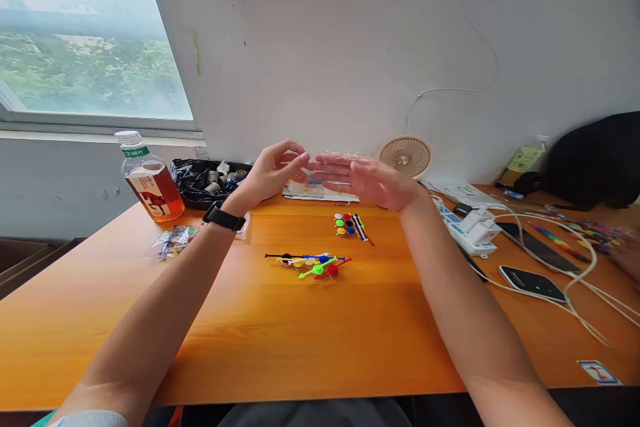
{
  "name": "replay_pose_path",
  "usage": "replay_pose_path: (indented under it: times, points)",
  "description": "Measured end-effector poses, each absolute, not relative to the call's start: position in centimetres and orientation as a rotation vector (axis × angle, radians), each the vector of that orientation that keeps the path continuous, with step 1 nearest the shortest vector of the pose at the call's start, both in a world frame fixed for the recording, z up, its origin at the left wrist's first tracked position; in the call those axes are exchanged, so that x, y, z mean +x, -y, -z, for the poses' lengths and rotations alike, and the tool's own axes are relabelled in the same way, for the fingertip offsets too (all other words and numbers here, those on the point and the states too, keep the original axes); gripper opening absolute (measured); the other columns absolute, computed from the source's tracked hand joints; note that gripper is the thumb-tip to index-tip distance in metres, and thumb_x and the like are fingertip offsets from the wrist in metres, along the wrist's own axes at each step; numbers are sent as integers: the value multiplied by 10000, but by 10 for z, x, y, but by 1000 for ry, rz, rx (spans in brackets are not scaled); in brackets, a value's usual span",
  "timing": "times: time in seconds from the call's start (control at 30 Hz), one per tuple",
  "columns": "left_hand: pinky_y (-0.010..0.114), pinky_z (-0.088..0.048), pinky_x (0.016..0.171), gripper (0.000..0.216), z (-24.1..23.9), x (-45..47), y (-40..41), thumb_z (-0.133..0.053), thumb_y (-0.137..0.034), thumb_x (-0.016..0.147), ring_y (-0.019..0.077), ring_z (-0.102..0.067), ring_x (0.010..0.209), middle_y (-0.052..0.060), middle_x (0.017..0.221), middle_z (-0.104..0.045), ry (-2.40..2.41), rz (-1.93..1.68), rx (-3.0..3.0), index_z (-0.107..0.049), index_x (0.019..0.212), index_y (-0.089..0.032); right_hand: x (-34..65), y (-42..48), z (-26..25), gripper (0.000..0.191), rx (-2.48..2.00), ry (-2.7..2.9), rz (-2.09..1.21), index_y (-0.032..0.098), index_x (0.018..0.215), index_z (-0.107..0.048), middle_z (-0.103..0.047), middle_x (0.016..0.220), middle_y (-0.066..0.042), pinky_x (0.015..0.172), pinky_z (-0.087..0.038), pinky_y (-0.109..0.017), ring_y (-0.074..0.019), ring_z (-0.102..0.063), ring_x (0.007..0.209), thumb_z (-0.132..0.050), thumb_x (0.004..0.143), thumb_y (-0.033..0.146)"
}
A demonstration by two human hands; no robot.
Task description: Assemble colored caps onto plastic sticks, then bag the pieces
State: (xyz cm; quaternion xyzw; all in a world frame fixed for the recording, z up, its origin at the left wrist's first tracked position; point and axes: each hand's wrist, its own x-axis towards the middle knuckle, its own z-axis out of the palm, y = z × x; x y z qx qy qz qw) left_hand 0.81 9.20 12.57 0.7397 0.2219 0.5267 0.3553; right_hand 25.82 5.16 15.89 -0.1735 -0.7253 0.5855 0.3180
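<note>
My left hand is raised over the far part of the table, its fingers curved and apart from the thumb, with nothing visible in it. Facing it, my right hand is stretched out flat, fingers pointing left and almost meeting the left ones. Behind them lies clear plastic packaging, partly hidden. Nearer me sits a loose cluster of small plastic arrow spinners, among them a green arrow and a red one. Beyond the cluster are several coloured round pieces beside a bundle of thin coloured arrows.
At left stand a tea bottle, a black bag-lined box and a plastic packet. On the right are a power strip with cables, a phone and a round fan. Another person's hand shows at the right edge.
</note>
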Motion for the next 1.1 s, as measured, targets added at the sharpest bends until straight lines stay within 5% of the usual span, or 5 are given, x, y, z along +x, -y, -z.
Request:
replay_pose_path:
  times: [0.23,0.43,0.8,0.93,1.1]
  points:
    - [355,-606,947,488,-127,9,-76,-636,-616,998,280,-717,1140,113,1181,-762,-507,-1055,1825,-722,1204,-182,248,-65,-137,722,-336,2025,-1620,338,1584,-488,-383,1703,-49,1293,-300,-482,-267,-290,1604,-712,934,559]
    - [444,-575,998,636,-115,-12,-97,-557,-719,991,315,-737,1114,163,1203,-772,-583,-846,1654,-772,1217,-165,249,-72,-127,866,-324,2302,-1543,385,1657,-342,-280,1747,-24,1320,-225,-473,-257,-259,1616,-741,914,582]
    - [409,-381,1211,668,-107,-18,-95,-557,-678,1008,322,-427,1515,60,1658,-456,-545,-244,1989,-530,1562,-305,238,-78,-109,815,-555,2736,-1352,304,1581,-517,-461,1656,-31,1307,-254,-322,-228,-332,1587,-832,858,508]
    - [397,-492,1080,809,-96,-6,-94,-655,-677,939,332,-542,1421,75,1581,-550,-497,-155,1935,-373,1638,-383,231,-72,-112,813,-497,2748,-1398,300,1559,-539,-555,1582,-43,1246,-369,-327,-223,-436,1530,-845,836,513]
    - [321,-565,777,742,-86,-1,-98,-727,-591,899,296,-732,1072,79,1175,-765,-382,-95,1870,-494,1558,-342,232,-71,-116,746,-423,2760,-1396,250,1516,-588,-647,1473,-91,1095,-506,-303,-222,-651,1291,-838,852,481]
